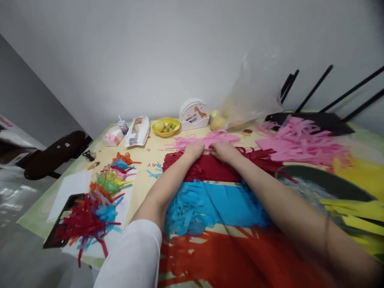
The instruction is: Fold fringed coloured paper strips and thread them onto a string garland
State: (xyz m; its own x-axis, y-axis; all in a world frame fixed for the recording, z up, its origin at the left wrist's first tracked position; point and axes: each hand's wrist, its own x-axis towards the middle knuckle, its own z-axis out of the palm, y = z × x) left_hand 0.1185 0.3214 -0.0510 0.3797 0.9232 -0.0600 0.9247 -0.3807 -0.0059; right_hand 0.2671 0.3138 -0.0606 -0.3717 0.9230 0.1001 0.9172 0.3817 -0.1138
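The red paper (217,172) looks already fringed, left hand (194,150) and right hand (224,152) curled at its edge, grip and remaining work unclear.

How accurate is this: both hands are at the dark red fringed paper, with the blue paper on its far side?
The side is wrong: the head view shows the blue paper on the near side instead. The left hand and right hand are at the dark red fringed paper, as you said.
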